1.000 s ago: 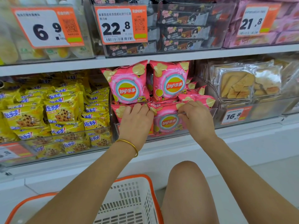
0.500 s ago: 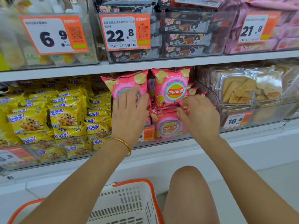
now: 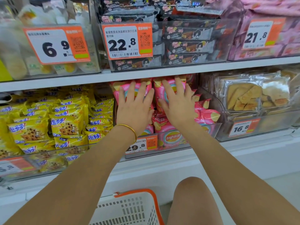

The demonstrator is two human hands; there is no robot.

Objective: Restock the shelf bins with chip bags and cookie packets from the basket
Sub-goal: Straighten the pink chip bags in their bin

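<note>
View from above and behind a crouching person facing two shelf levels, three bins on each.

Centre, lower level: a clear plastic bin holds pink Lay's chip bags printed with yellow crisps. Two of these, the left upright bag and the right upright bag, stand side by side at the back. More pink bags lie in front, one showing its logo, and others are heaped at 3 o'clock; they overlap too much to count.

The left hand, with one gold bangle at its wrist, lies flat against the left upright bag, fingers straight and spread. The right hand presses the right upright bag likewise, fingers splayed. Neither hand curls round anything.

At 9 o'clock of the chip bin, a second bin is stacked with yellow chocolate-chip cookie packets, too many to count. At 3 o'clock, clear-wrapped biscuits. At 12 o'clock on the upper level, dark wafer packets, flanked by pale packets at 10 o'clock and pink packs at 2 o'clock.

Six orange-and-white price labels show, among them 29.8 on the chip bin.

At 6 o'clock, one corner of a white perforated basket with an orange rim sits beside one bare knee; its contents are out of view.
</note>
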